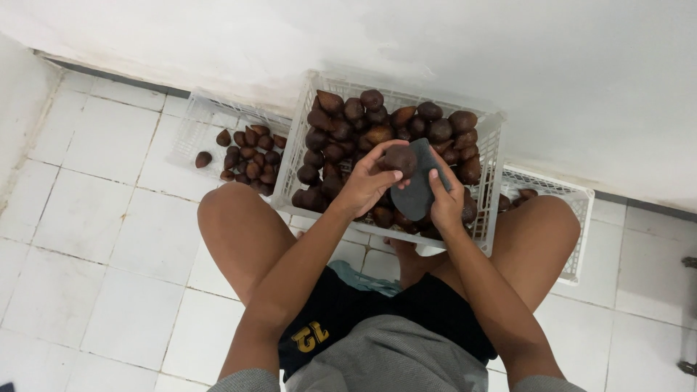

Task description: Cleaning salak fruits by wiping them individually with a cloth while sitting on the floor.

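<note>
Left hand (368,181) curled closed around a brown snake fruit (400,159); beside it, right hand (446,203) grips a dark grey pad (420,190) against the fruit

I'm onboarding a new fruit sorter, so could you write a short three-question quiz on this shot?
1. True or false: the left hand holds a brown scaly fruit.
2. What does the right hand grip? A) a knife B) a flat grey pad C) a bag
3. Which holds more fruit: the middle crate or the left crate?

Key
1. True.
2. B.
3. The middle crate; the left one has only a small pile.
</note>
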